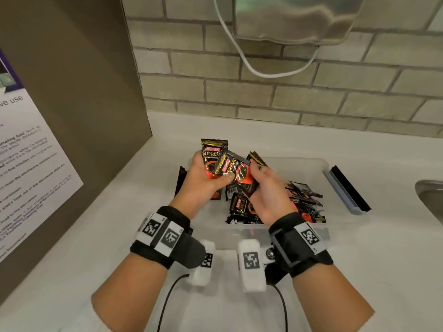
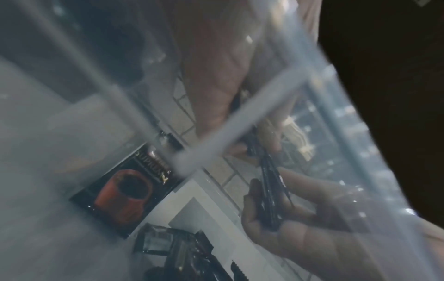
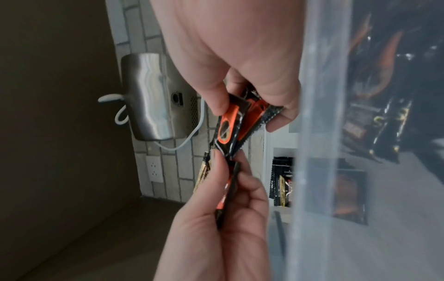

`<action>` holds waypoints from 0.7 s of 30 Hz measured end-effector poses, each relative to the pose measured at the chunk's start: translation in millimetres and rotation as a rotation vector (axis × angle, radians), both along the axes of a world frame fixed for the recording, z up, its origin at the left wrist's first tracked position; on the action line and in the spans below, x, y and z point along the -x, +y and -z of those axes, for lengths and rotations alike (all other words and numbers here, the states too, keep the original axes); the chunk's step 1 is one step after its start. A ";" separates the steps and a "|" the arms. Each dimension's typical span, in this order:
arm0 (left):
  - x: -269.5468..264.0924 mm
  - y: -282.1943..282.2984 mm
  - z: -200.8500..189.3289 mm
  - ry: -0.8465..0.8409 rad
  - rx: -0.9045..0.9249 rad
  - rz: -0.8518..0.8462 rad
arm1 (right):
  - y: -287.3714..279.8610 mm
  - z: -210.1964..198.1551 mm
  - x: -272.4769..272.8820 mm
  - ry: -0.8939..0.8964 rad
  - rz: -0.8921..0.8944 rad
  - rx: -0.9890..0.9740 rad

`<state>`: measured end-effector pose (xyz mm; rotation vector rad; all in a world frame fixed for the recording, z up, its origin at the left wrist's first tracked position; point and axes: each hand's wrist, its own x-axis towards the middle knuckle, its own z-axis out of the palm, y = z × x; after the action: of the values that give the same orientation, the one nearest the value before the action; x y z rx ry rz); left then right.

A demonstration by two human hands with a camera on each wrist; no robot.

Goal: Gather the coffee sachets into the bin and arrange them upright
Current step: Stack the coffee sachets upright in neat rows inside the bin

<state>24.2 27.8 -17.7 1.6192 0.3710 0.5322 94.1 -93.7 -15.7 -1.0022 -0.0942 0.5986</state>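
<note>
Both hands hover over the left part of a clear plastic bin (image 1: pixel 311 162). My left hand (image 1: pixel 211 174) grips a few black coffee sachets (image 1: pixel 213 149) that stand upright out of its fist. My right hand (image 1: pixel 254 174) pinches further sachets (image 1: pixel 241 176) that overlap those in the left. More sachets (image 1: pixel 302 200) lie in a loose heap in the bin. In the right wrist view the right hand (image 3: pixel 242 116) pinches an orange-printed sachet (image 3: pixel 228 125) above the left hand (image 3: pixel 228 180). The left wrist view is blurred by the bin wall (image 2: pixel 240 121); a sachet (image 2: pixel 125 195) shows through.
One sachet (image 1: pixel 180 182) lies on the white counter (image 1: pixel 383 271) left of the bin. A grey-blue lid (image 1: pixel 345 188) stands at the bin's right, then a steel sink (image 1: pixel 431 200). A brown panel with a notice (image 1: pixel 31 152) bounds the left. A metal dispenser (image 1: pixel 294 17) and white cable (image 1: pixel 251 64) hang on the brick wall.
</note>
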 end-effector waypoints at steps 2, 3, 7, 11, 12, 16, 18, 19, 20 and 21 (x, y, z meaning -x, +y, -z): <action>0.4 2.0 -0.3 -0.055 0.070 -0.069 | 0.2 0.7 -0.1 -0.074 -0.027 0.086; 0.7 3.7 -0.5 -0.089 0.136 -0.102 | 0.4 1.5 0.1 -0.102 -0.050 0.131; 1.6 11.0 1.1 -0.154 0.282 -0.164 | 4.6 7.5 0.9 -0.164 -0.060 0.308; 0.3 8.0 2.5 -0.074 0.130 -0.084 | 7.5 4.7 2.1 -0.225 -0.072 0.369; 0.3 6.6 3.0 -0.057 0.067 -0.074 | 8.0 4.4 3.6 -0.239 -0.107 0.366; 1.2 1.5 0.7 -0.028 -0.034 -0.052 | 7.1 5.5 11.2 -0.416 -0.094 0.453; -0.2 0.7 -0.7 0.003 0.007 -0.050 | 4.8 6.0 11.1 -0.431 -0.050 0.399; -0.3 0.0 -2.6 0.015 0.056 -0.047 | 4.3 5.4 10.2 -0.423 -0.015 0.385; 0.0 -0.7 -4.5 0.030 0.105 -0.034 | 4.2 4.8 8.9 -0.403 0.027 0.389; 0.7 -1.2 -5.6 0.050 0.140 -0.004 | 4.5 5.0 6.7 -0.368 0.067 0.402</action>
<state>23.4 26.6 -12.2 1.4986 0.4395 0.4588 87.4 -89.3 -20.7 -1.4943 -0.2721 0.3706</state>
